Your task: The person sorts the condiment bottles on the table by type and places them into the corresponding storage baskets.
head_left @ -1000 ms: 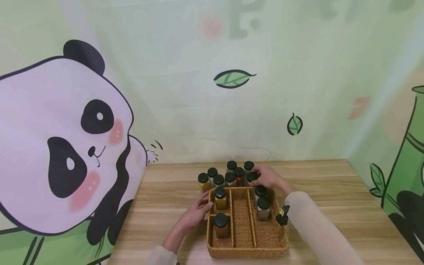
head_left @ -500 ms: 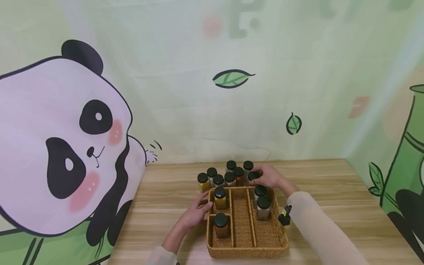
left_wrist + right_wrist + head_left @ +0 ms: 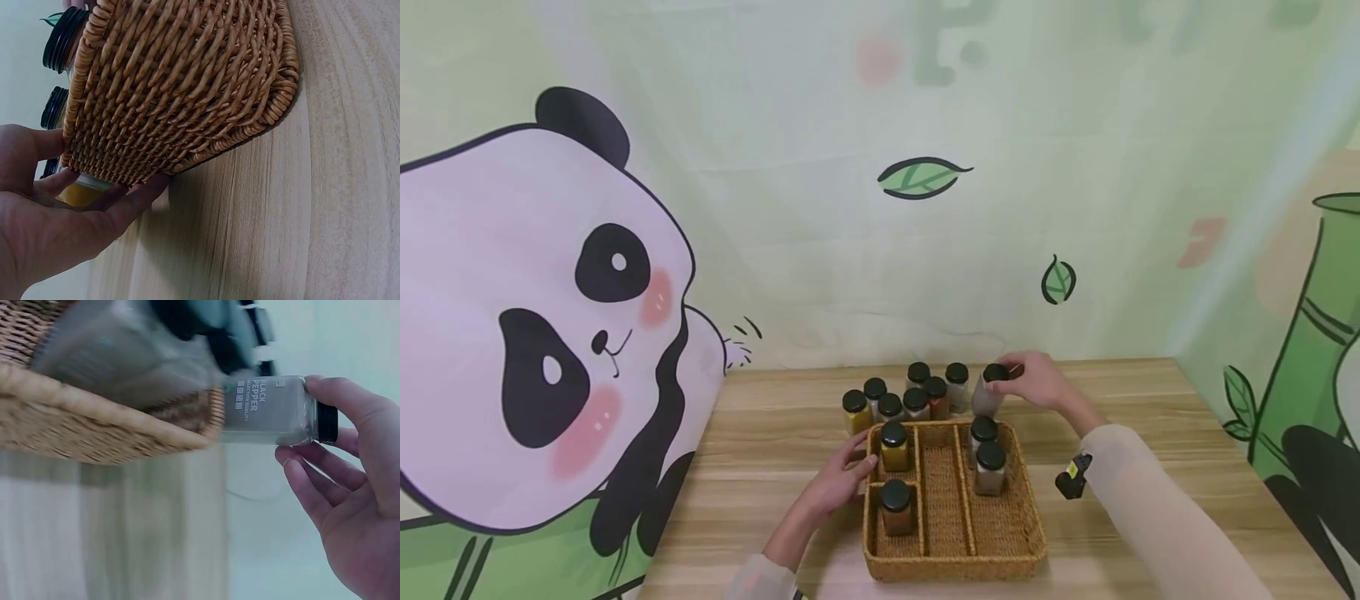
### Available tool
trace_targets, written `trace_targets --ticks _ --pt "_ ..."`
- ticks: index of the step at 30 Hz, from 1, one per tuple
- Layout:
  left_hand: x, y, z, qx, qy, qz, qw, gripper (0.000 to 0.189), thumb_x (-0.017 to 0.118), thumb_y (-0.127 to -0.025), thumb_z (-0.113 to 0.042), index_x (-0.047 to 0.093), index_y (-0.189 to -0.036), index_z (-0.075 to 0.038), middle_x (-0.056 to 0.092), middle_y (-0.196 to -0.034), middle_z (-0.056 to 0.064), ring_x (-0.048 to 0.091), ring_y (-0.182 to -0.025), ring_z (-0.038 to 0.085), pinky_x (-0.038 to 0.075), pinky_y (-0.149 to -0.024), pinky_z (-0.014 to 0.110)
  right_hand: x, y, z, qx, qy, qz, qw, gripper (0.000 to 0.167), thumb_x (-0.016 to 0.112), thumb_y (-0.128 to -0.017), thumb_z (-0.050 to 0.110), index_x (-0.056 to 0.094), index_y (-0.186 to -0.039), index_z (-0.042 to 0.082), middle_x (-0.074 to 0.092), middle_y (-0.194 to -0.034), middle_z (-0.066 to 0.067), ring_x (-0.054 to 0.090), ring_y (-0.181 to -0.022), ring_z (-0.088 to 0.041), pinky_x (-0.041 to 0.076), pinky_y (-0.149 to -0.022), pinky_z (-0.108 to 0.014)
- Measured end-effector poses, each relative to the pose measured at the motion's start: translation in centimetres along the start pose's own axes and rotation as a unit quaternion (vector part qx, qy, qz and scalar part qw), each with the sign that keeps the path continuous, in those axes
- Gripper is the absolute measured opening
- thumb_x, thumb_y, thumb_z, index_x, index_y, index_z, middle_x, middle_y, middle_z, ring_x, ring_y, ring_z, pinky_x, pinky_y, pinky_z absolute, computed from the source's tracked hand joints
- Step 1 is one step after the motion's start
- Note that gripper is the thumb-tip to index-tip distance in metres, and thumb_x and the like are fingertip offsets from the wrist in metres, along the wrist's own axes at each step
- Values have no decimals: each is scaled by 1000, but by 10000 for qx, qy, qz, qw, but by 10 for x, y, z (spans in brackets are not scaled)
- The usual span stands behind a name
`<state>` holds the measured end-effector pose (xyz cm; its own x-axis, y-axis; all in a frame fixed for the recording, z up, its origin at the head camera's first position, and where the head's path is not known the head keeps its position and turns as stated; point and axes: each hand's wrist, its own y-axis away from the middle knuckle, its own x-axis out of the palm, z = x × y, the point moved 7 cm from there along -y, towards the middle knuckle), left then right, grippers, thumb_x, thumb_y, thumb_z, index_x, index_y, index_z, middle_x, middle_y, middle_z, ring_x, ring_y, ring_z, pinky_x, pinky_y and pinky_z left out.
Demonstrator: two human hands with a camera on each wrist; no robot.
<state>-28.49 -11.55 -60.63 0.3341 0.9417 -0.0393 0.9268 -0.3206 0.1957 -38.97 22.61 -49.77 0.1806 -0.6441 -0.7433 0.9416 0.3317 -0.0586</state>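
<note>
A wicker basket point(image 3: 951, 570) with several compartments sits on the table. My left hand point(image 3: 835, 485) holds its back left corner; in the left wrist view the thumb lies at the rim and the fingers reach round the corner, some tips hidden. My right hand point(image 3: 1036, 379) pinches a spice jar point(image 3: 986, 400) near its black cap, behind the basket's back right corner. The jar tilts, and its label reads black pepper in the right wrist view. In the basket, a yellow jar point(image 3: 894, 452) and a brown jar point(image 3: 897, 517) stand left, two greyish jars point(image 3: 990, 477) right.
Several black-capped jars, including a yellow one point(image 3: 855, 408) and a reddish one point(image 3: 936, 404), stand close together behind the basket. A wood-grain table point(image 3: 760, 442) extends to both sides. Behind it hangs a printed panda backdrop point(image 3: 820, 275).
My right hand has lifted the black pepper jar away from the back group, moving it right and tilting it. The left hand stays at the basket's corner.
</note>
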Motion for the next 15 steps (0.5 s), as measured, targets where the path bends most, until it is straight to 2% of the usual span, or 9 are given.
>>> trace_targets --ticks 5,10,15 --pt "-1 2 2 0 -14 -70 10000 63 57 -111 -21 30 -166 -9 36 -155 38 52 -133 54 61 -94 55 -26 5 9 -18 65 -113 9999 53 80 -95 31 69 -131 -6 72 -121 -23 71 -105 -34 62 -81 -44" --pt "1 1 0 20 -1 -4 10000 64 57 -111 -22 29 -167 -8 34 -156 39 50 -135 56 60 -94 57 -49 14 26 -222 124 -183 9995 47 81 -95 30 72 -126 -5 74 -113 -18 71 -100 -32 61 -80 -44" --pt "3 -1 0 1 -17 39 10000 64 58 -111 -24 30 -167 -9 34 -157 38 48 -136 56 60 -95 57 -62 21 38 -375 106 -178 9991 45 82 -94 29 73 -123 -4 75 -109 -15 71 -95 -27 60 -77 -38"
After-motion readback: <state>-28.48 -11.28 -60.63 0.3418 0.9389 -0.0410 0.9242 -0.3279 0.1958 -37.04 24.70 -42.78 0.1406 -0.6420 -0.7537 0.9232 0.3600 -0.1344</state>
